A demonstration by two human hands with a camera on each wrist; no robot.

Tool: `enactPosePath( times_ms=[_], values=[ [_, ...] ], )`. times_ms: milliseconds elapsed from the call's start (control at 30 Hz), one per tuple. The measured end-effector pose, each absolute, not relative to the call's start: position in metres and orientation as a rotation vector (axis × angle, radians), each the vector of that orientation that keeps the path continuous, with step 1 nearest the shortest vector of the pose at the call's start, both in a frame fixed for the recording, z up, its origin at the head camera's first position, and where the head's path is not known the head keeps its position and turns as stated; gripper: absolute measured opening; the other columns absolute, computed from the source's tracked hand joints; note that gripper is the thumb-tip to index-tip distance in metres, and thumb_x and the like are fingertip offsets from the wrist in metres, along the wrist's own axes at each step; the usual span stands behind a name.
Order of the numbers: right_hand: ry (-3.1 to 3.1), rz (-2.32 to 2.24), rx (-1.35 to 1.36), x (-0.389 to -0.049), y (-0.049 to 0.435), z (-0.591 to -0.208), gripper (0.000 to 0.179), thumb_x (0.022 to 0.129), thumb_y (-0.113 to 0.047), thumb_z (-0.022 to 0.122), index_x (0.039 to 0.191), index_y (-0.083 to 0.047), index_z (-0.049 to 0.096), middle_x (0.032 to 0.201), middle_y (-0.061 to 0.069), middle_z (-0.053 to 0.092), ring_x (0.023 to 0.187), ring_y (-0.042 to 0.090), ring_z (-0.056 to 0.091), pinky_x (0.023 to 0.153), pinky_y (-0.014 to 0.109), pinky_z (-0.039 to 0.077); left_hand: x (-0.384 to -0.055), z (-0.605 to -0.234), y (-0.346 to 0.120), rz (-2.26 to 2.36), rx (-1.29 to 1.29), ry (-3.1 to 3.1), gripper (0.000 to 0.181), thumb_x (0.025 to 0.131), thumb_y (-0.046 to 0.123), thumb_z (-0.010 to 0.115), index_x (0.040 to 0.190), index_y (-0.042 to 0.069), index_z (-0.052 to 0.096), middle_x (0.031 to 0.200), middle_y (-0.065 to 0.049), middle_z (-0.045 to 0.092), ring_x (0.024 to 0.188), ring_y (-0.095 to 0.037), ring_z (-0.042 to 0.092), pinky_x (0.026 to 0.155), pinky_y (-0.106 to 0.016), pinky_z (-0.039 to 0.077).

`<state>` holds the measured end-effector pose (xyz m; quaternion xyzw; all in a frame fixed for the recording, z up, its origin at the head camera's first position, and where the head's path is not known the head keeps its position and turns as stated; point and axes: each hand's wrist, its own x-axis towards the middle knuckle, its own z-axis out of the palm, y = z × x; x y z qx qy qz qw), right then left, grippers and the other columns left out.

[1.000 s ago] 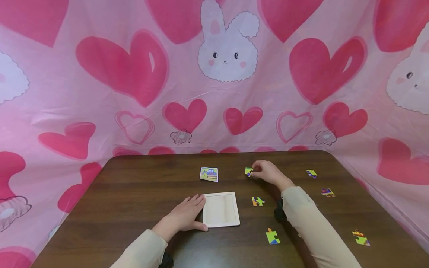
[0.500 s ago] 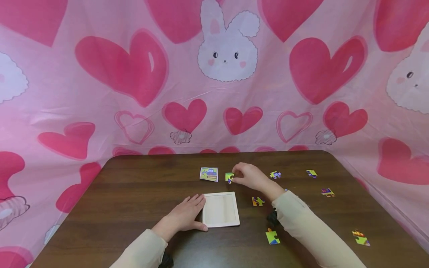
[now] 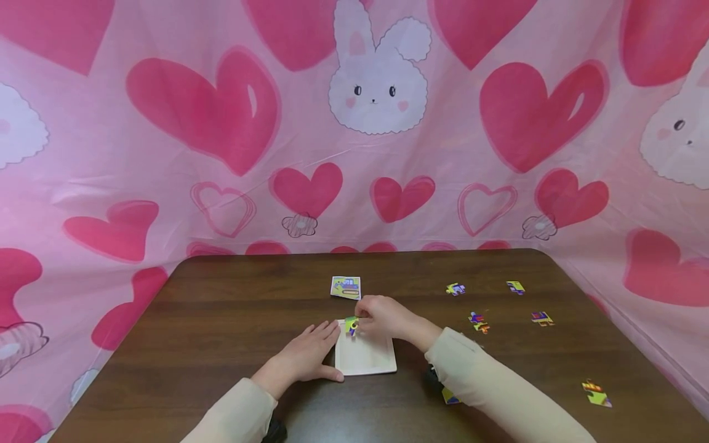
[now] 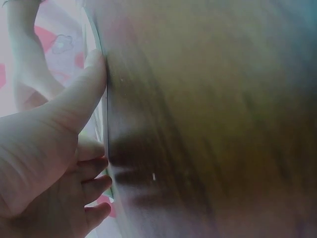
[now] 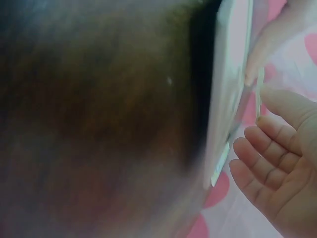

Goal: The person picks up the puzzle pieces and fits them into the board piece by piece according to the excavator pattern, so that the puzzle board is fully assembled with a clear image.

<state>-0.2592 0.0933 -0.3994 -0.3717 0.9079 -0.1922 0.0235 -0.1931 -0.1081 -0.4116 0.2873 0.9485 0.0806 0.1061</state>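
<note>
Head view: right hand (image 3: 390, 317) pinches a piece (image 3: 351, 325) over the far left of the tray (image 3: 365, 360), whose visible floor is pale wood; left hand (image 3: 307, 354), fingers straight, rests at the tray's left edge. Other pieces (image 3: 541, 319) lie right of the tray, a card (image 3: 346, 287) beyond it. Left wrist view: the tray is a sliver by the left hand. Right wrist view: the edge-on piece is apart from the tray, probably light and stiff, best held by its edges.
</note>
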Motion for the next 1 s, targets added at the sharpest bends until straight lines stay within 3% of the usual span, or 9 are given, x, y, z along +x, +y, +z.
enactPosePath(
  times_ms=[1000],
  values=[
    [2.845,-0.444,-1.246,-0.258,0.077,-0.411,0.014,0.074,-0.016,0.075,0.082,-0.009,0.065,0.067,-0.007,0.044,0.061,0.009,0.042,0.054,0.021,0.036,-0.193,-0.411,-0.108,0.249,0.83,2.793,0.09,0.075,0.056,0.065,0.136,-0.004,0.039,0.143,-0.018,0.034,0.131,-0.034,0.03,0.103,-0.05,0.026]
  ],
)
